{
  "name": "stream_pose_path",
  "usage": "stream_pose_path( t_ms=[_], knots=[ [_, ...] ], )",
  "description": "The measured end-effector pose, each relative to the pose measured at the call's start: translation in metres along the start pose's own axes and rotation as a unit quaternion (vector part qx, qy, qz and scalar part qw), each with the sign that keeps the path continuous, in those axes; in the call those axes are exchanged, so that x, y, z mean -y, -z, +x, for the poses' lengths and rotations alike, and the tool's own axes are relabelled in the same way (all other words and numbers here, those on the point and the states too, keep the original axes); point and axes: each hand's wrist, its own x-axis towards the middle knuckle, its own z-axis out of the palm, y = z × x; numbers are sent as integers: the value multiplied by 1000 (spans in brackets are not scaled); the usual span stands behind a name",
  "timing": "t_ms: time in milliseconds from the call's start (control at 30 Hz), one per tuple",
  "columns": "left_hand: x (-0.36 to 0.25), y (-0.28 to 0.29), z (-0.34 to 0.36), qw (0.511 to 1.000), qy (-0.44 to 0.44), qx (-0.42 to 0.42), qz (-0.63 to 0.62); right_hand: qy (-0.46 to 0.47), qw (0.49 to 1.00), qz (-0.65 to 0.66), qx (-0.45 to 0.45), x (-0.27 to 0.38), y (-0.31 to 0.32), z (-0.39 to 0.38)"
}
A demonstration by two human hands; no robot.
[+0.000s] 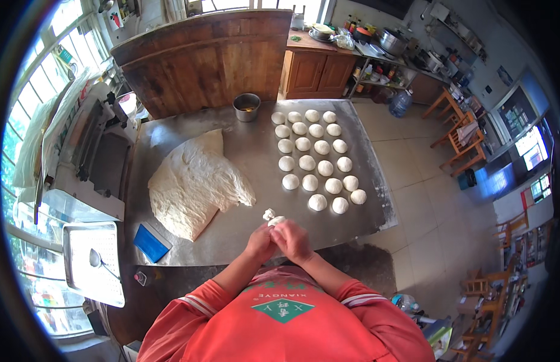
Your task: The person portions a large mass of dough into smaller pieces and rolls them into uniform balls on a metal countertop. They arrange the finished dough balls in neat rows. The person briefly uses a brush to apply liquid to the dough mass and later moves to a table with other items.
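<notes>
Near the close edge of the metal table (256,136), we held a small dough piece (269,215), likely light, soft and sticky and best cupped gently round its sides, poking beyond the curled, closed fingers of our left hand (260,244), while our blurred right hand (293,241) met it, its grip impossible to tell.

The dough (192,187) looks matt and rough, the metal table (249,148) smooth

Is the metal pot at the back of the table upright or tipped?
Upright: the pot stands on the metal table, mouth facing up, with something yellowish inside.
</notes>
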Motion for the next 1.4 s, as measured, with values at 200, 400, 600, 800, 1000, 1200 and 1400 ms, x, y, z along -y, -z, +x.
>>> stream_pose_path(
  t_ms=[200,400,600,800,1000,1200,1400],
  knots=[
    [-72,-92,-32,973,-159,44,159,-216,940,221,147,-32,17,47],
    [-76,-102,-25,914,-321,-98,226,-297,638,702,-109,42,-22,31],
    [-93,-104,-45,701,-420,46,575,-276,850,441,-83,27,1,40],
    [-101,-103,-41,889,-316,20,331,78,990,109,-34,91,21,61],
    [-105,-121,-55,680,-426,84,591,-122,924,362,-2,82,27,63],
    [-109,-129,-66,727,-355,139,571,-284,841,461,0,56,12,74],
    [-104,-83,-61,733,-362,-104,567,-441,683,580,-48,61,-13,46]
  ],
)
